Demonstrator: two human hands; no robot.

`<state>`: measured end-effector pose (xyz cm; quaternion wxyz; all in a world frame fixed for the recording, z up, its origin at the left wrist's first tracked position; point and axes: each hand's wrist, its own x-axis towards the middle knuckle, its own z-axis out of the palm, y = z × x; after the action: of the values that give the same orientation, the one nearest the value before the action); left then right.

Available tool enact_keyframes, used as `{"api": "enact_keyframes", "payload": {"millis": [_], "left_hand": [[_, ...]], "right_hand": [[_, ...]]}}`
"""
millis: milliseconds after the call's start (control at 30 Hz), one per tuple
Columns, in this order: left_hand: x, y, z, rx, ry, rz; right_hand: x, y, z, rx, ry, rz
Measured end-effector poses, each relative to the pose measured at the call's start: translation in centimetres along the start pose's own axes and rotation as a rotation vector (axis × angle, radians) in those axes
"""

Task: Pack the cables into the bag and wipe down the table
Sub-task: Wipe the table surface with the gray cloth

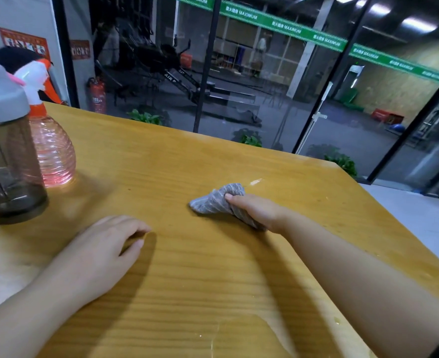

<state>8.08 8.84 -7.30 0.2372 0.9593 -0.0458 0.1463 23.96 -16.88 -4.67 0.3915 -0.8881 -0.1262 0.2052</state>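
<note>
Your left hand rests loosely curled on the table, holding nothing, left of the rag. Your right hand grips the rag. Press it flat and rub slowly toward the wet spot just past the rag.
</note>
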Motion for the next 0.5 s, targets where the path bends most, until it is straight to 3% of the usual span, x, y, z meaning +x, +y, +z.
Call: {"api": "enact_keyframes", "payload": {"millis": [133, 200, 333, 500], "left_hand": [[-0.1, 0.0, 0.2, 0.006, -0.023, 0.015], [-0.1, 0.2, 0.4, 0.015, -0.019, 0.004], [0.1, 0.9, 0.5, 0.072, -0.003, -0.005], [1.0, 2.4, 0.7, 0.227, -0.058, -0.004]], "right_hand": [[-0.6, 0.4, -1.0, 0.609, 0.111, 0.103], [-0.7, 0.6, -2.2, 0.816, 0.268, 0.155], [-1.0, 1.0, -5.4, 1.026, 0.590, 0.189], [-1.5, 2.2, -8.6, 1.084, 0.736, 0.205]]}}
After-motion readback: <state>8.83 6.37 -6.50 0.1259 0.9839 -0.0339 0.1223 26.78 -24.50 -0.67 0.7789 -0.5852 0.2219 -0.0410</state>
